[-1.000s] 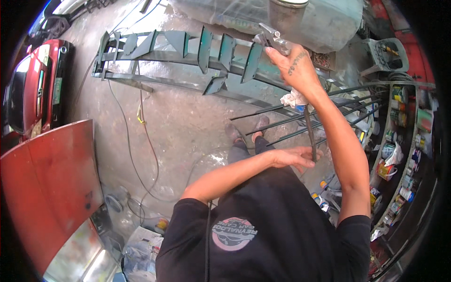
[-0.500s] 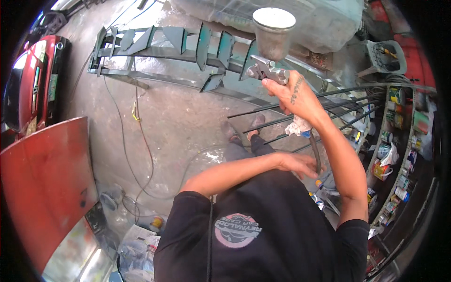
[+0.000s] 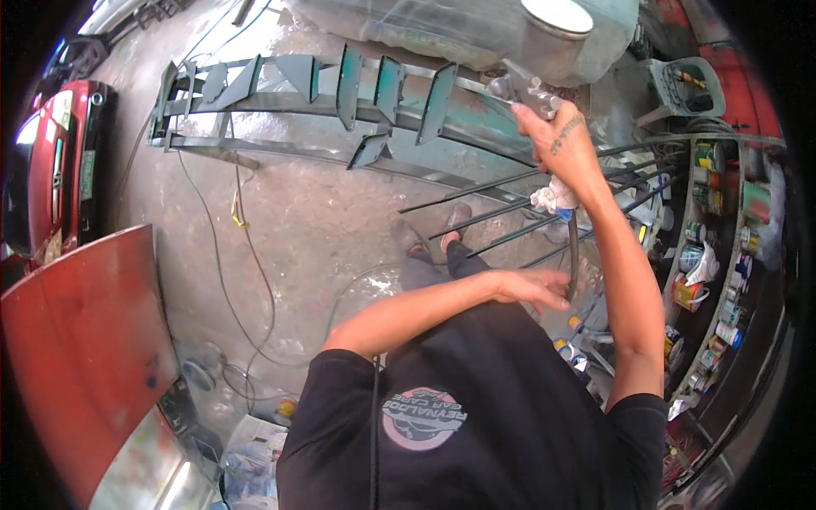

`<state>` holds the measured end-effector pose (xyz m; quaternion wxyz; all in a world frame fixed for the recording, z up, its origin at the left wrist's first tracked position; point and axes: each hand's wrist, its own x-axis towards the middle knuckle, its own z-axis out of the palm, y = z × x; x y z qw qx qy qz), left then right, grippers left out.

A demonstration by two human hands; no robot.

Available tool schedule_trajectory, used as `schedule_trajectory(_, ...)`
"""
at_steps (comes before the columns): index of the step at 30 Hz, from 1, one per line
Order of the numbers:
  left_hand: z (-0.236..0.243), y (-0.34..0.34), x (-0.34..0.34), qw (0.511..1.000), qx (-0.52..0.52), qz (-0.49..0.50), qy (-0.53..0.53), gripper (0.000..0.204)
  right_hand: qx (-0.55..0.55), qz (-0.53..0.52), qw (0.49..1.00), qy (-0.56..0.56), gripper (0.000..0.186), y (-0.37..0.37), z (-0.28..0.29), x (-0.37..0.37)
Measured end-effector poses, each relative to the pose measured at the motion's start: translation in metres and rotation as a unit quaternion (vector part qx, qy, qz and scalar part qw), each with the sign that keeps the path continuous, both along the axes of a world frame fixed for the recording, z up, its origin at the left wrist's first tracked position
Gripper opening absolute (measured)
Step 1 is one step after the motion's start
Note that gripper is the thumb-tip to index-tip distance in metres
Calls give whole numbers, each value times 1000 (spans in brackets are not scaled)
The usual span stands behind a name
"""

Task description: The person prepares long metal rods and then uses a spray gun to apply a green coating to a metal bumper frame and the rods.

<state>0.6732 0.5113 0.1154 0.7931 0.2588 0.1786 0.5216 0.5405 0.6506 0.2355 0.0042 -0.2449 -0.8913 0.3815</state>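
Right hand (image 3: 565, 149) clenched on spray gun (image 3: 527, 89), aimed far; left hand (image 3: 531, 289) grasping hose (image 3: 574, 246). Spraying step; next needs steady aim at teal frame (image 3: 357, 93).

I wear a black short-sleeved T-shirt (image 3: 476, 425) with a round pink and grey emblem (image 3: 422, 417) on it, dark trousers (image 3: 433, 272) below, sandals (image 3: 435, 231) beyond those, and a small dark tattoo (image 3: 567, 134) marks my right wrist

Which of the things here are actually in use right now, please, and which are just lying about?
In use:
- spray gun in the right hand
- hose held by the left hand
- white rag at the right wrist

Lying about:
- red panel
- cans on the shelf
- cable on the floor
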Motion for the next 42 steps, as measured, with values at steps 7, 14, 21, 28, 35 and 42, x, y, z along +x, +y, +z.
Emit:
schedule_trajectory(7, 5, 3, 8, 999, -9, -30, 10, 79, -127, 26, 977, -167, 61, -27, 33, 7)
schedule_trajectory(14, 12, 5, -10, 999, 8, 10, 31, 84, 0, 33, 999, 27, 51, -1, 0, -8)
schedule_trajectory(21, 7, 2, -13, 998, -38, 50, 24, 84, 57, 5, 995, 79, 54, 20, -10, -17)
schedule_trajectory(28, 1, 4, 6, 999, -38, 21, 22, 84, -79, 22, 995, -60, 55, -1, 12, 5)
schedule_trajectory(35, 7, 10, 4, 999, -10, -11, 33, 88, -27, 31, 999, 13, 44, -6, 15, 13)
schedule_trajectory(42, 17, 12, 1, 997, -66, 14, 29, 93, -28, -7, 1000, -2, 41, 10, 6, 17)
